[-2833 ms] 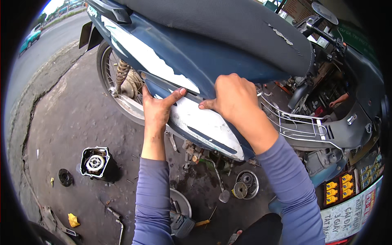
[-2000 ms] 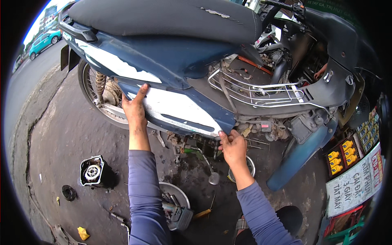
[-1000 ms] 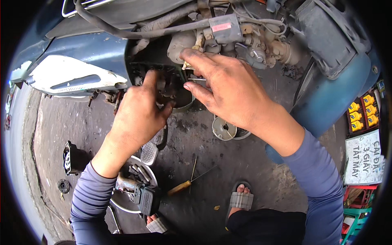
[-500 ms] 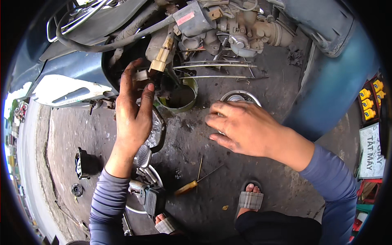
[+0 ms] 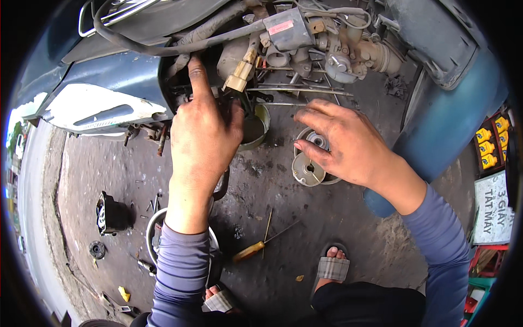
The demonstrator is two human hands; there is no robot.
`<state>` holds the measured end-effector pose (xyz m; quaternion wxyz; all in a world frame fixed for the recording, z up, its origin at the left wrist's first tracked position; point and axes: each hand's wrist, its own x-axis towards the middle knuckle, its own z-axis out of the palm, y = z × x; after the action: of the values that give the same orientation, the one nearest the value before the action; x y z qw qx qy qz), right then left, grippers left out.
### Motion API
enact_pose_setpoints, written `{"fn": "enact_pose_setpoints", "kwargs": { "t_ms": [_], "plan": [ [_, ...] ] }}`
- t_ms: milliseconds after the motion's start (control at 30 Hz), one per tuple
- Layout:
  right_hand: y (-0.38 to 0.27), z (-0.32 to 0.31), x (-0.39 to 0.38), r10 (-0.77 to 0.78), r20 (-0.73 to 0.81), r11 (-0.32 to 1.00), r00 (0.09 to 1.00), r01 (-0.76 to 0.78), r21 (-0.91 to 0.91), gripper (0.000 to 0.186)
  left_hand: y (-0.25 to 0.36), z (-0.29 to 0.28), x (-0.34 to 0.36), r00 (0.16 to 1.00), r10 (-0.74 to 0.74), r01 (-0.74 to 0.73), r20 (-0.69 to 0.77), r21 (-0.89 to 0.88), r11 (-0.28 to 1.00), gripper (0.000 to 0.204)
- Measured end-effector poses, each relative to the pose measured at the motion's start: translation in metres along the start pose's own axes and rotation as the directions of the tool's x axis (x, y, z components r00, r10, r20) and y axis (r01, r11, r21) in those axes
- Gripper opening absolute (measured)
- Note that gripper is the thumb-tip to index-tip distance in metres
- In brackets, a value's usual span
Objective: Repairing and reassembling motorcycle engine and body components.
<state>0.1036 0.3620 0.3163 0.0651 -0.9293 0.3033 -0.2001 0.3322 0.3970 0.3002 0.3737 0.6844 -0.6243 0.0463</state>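
From beside the motorbike [image 5: 122,77], the head's left fisheye camera is looking steeply down, hanging close to its near side. It is facing the ground [image 5: 305,220] there, taking in the wearer's feet [image 5: 333,270] before the motorbike and, left of the motorbike, bending the road [image 5: 38,196] along the rim.

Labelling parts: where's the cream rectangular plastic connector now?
Head view, upper, left of centre: the connector is beside the bare left hand, below-left of the grey rectangular box.

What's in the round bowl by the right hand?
A round metal part shows in the bowl, with a pale disc at its near left; the right hand hides its right side.
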Motion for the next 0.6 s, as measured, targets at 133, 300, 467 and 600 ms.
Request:
{"fn": "enact_pose_setpoints", "kwargs": {
  "t_ms": [133,300,467,600],
  "plan": [
    [0.007,0.009,-0.004,-0.045,0.004,0.998,0.999,0.046,-0.048,0.028,0.005,0.004,-0.005,0.999,-0.04,0.038,0.027,0.069,0.997,0.087],
    [0.008,0.006,0.003,0.01,0.085,1.0,0.996,-0.011,0.014,0.027,0.006,0.004,-0.002,0.997,-0.074,0.073,-0.002,-0.025,0.997,0.083],
    [-0.002,0.024,0.025,0.093,-0.001,0.95,0.996,-0.088,0.299,0.025,-0.009,0.012,-0.021,0.984,-0.162,0.08,-0.072,-0.638,0.766,0.046],
    [-0.013,0.053,0.045,0.243,-0.09,0.776,0.966,-0.138,0.616,0.033,-0.003,0.001,-0.036,0.945,-0.325,0.115,0.036,-0.967,0.226,0.031]
  ]
}}
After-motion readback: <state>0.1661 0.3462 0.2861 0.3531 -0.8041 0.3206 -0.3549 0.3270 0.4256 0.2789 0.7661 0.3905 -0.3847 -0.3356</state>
